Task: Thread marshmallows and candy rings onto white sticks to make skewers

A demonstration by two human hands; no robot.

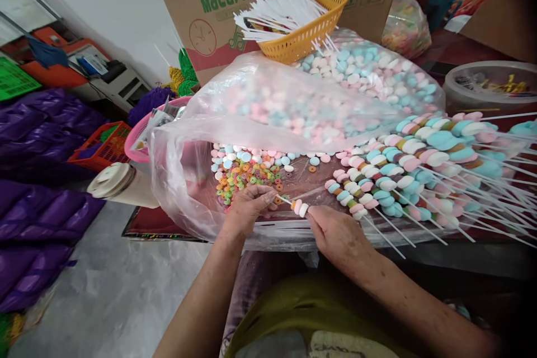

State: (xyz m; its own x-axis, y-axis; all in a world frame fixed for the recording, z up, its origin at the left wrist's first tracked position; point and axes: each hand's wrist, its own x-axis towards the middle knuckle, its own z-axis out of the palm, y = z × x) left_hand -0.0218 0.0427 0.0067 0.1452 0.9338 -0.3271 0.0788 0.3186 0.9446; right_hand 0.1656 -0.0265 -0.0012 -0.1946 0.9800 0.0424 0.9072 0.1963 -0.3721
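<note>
A thin white stick (285, 199) runs between my two hands, with a few pink and white marshmallows (299, 208) and an orange piece threaded on it. My right hand (338, 235) is closed around the stick just behind the marshmallows. At the stick's other end, the fingers of my left hand (253, 205) are pinched together; what lies between them is hidden. Under and beside that hand spreads a pile of small coloured candy rings (241, 178). Loose pink, white and blue marshmallows (245, 155) lie just behind the rings.
Finished-looking marshmallow skewers (419, 162) are heaped at right, sticks pointing towards me. A large clear plastic bag (268, 106) of marshmallows covers the middle. Behind stand a yellow basket (293, 45) of white sticks and a cardboard box (235, 22). A lidded cup (121, 182) stands left.
</note>
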